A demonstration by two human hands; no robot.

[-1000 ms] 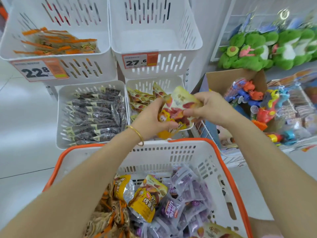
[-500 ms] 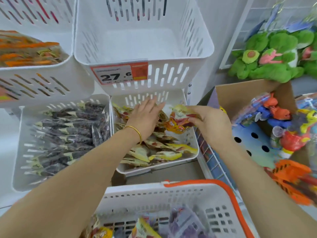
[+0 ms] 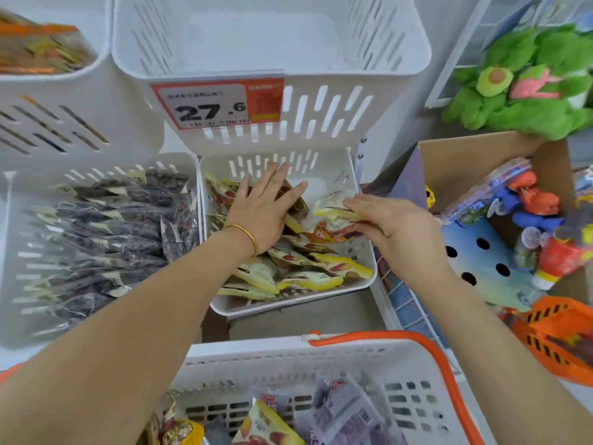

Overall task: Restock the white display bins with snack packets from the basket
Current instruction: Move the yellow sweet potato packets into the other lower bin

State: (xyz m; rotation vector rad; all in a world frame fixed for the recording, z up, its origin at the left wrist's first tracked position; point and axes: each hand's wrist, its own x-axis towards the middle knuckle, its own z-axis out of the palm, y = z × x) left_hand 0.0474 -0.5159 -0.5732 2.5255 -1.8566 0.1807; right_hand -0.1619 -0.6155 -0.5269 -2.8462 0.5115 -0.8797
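Fingers [image 3: 276,181] of the left hand [image 3: 263,213] lie straight and a little spread, pressing flat on the heap of yellow packets [image 3: 308,271] in the lower right bin [image 3: 364,248]. The right hand [image 3: 398,229] pinches a snack packet [image 3: 330,203] between thumb and curled fingertips [image 3: 353,205] over that bin's right half. The basket [image 3: 288,364], white with an orange rim, sits nearest the camera and holds purple packets [image 3: 346,409] and more yellow ones. Above the hands hangs the upper bin [image 3: 288,43], white and slotted. The lower left bin [image 3: 9,252] is packed with dark packets [image 3: 112,220] edged in cream. The held packet is glossy, pale cream at the top, yellow and orange-red below; its print is too blurred to read. The price tag [image 3: 218,104] on the upper bin reads 27.6 in bold black on white with an orange border, its small print illegible. A gold bangle [image 3: 248,237] circles the left wrist.
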